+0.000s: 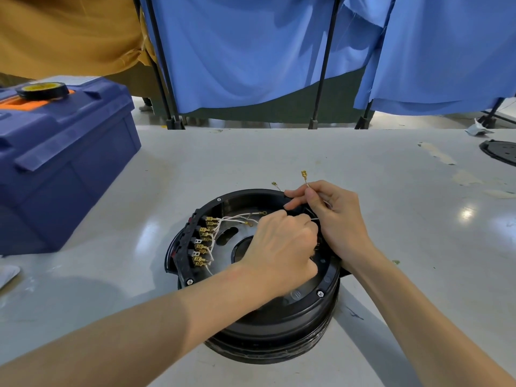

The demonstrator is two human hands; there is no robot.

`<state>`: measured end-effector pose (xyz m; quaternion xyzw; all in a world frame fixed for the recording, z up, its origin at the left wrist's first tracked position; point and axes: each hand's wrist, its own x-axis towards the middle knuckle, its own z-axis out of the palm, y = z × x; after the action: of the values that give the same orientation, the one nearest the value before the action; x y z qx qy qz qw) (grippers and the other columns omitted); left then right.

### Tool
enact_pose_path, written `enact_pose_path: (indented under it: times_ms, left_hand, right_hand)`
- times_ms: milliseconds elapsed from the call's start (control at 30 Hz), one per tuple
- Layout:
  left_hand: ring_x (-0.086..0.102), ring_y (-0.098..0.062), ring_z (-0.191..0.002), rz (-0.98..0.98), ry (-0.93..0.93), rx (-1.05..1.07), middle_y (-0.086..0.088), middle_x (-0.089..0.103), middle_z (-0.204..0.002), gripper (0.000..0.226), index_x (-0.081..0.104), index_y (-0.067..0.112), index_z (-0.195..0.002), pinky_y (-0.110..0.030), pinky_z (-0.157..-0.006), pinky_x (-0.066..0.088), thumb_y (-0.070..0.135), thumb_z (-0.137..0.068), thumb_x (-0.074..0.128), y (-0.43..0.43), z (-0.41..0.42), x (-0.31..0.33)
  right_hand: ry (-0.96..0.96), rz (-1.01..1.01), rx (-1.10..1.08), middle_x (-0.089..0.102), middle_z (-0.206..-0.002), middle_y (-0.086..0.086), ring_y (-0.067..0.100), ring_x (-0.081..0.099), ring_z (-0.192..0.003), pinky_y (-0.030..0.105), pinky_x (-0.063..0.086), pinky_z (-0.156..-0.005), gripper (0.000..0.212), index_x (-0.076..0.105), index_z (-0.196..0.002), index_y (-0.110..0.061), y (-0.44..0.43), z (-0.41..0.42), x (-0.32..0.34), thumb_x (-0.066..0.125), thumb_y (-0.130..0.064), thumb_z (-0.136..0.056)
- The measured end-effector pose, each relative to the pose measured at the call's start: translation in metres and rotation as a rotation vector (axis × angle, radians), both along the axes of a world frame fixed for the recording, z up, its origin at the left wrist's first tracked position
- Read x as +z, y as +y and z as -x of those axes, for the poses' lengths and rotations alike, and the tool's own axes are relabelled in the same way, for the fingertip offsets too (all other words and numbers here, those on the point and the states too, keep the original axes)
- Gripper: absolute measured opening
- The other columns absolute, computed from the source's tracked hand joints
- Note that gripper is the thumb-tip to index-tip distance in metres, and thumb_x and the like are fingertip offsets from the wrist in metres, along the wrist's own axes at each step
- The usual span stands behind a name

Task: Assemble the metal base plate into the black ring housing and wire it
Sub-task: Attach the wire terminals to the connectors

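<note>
Black ring housing [279, 325] sits on the bench [405, 233] under both hands, with the metal base plate [223, 248] seated inside it. The right hand [335, 216] pinches a white lead [306, 182] in its fingers [310, 196] over the far rim, its brass terminal [303, 173] sticking up beyond them. Just beside, the left hand [279, 247] curls its fingers [304, 222] around a second wire [314, 219]. Left of the fingers runs a row of brass connectors [203, 238]; well left stands a blue toolbox [69, 169].

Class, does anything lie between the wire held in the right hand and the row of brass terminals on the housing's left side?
Yes. The left hand lies over the metal base plate, directly between the wire in the right hand and the terminals; attached white wires cross there too.
</note>
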<state>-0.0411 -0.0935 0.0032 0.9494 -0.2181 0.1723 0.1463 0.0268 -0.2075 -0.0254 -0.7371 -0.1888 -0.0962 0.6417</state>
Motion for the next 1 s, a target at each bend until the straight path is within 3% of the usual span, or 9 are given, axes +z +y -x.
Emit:
enact_pose_path:
  times_ms: [67,133,300,433,633,733,867,933,1000]
  left_hand:
    - [0.061,-0.024,-0.081,0.114,0.152,0.127,-0.001,0.068,-0.082,0.009,0.062,0.018,-0.071,-0.03,-0.06,0.034,0.014,-0.072,0.071,-0.001,-0.002,-0.001]
    - [0.06,-0.023,-0.09,0.192,0.194,0.224,0.0,0.069,-0.087,0.004,0.069,0.023,-0.076,-0.031,-0.068,0.039,0.019,-0.078,0.068,0.0,-0.001,-0.004]
    - [0.06,-0.016,-0.098,0.169,0.233,0.282,0.002,0.072,-0.09,0.012,0.073,0.025,-0.099,-0.027,-0.067,0.032,0.022,-0.09,0.066,0.0,0.006,-0.004]
    - [0.06,-0.024,-0.102,0.196,0.307,0.334,-0.003,0.066,-0.101,0.02,0.073,0.021,-0.101,-0.03,-0.073,0.04,0.035,-0.086,0.072,-0.002,0.006,0.001]
    - [0.062,-0.024,-0.1,0.188,0.376,0.403,-0.003,0.066,-0.103,0.019,0.069,0.018,-0.105,-0.035,-0.078,0.048,0.031,-0.09,0.067,-0.002,0.009,0.003]
    - [0.071,-0.029,-0.083,0.44,0.584,0.439,-0.008,0.071,-0.09,0.013,0.068,0.01,-0.098,-0.038,-0.077,0.057,0.021,-0.092,0.065,-0.005,0.009,0.003]
    - [0.062,-0.013,-0.038,1.025,0.878,0.521,-0.01,0.065,-0.064,0.011,0.061,0.0,-0.086,-0.021,-0.038,0.049,0.002,-0.096,0.056,-0.012,0.01,0.008]
    - [0.071,-0.022,-0.056,1.249,1.034,0.516,-0.018,0.066,-0.074,0.017,0.057,-0.003,-0.084,-0.022,-0.044,0.051,-0.003,-0.099,0.047,-0.017,0.008,0.009]
    - [0.067,-0.041,-0.101,1.392,1.179,0.519,-0.028,0.067,-0.101,0.02,0.057,-0.012,-0.103,-0.029,-0.059,0.053,-0.006,-0.101,0.038,-0.021,0.002,0.006]
  right_hand:
    - [0.003,-0.001,0.0,0.076,-0.078,0.002,0.01,0.071,-0.094,0.013,0.046,-0.09,0.026,0.067,-0.086,-0.016,0.0,0.001,0.0,0.049,-0.006,-0.101]
    - [0.006,-0.007,0.006,0.076,-0.077,0.002,0.009,0.07,-0.095,0.01,0.045,-0.087,0.027,0.067,-0.085,-0.017,0.001,0.001,0.0,0.049,-0.006,-0.102]
    - [0.028,-0.029,0.023,0.076,-0.079,0.002,0.008,0.071,-0.092,0.006,0.044,-0.082,0.027,0.068,-0.086,-0.015,0.001,0.002,0.0,0.048,-0.007,-0.102]
    - [0.031,-0.042,0.029,0.076,-0.078,0.005,0.009,0.071,-0.093,0.006,0.045,-0.081,0.027,0.067,-0.085,-0.015,0.001,0.002,0.001,0.049,-0.006,-0.102]
    - [0.043,-0.04,0.03,0.076,-0.079,0.005,0.006,0.07,-0.095,0.006,0.045,-0.081,0.026,0.067,-0.086,-0.012,0.0,0.002,0.002,0.048,-0.006,-0.102]
    - [0.045,-0.041,0.031,0.076,-0.078,0.004,0.005,0.069,-0.098,0.007,0.045,-0.084,0.026,0.066,-0.086,-0.012,0.0,0.002,0.001,0.047,-0.006,-0.102]
    - [0.054,-0.03,0.026,0.076,-0.08,0.003,0.003,0.068,-0.099,0.01,0.046,-0.087,0.024,0.068,-0.089,-0.007,0.0,0.0,-0.001,0.048,-0.008,-0.103]
    - [0.055,-0.026,0.023,0.076,-0.08,0.003,0.003,0.068,-0.099,0.014,0.048,-0.091,0.024,0.068,-0.09,-0.006,0.0,0.0,-0.002,0.048,-0.008,-0.103]
    - [0.063,-0.028,0.022,0.076,-0.081,0.003,0.004,0.068,-0.1,0.02,0.049,-0.095,0.024,0.068,-0.09,-0.005,0.0,0.0,-0.002,0.048,-0.008,-0.103]
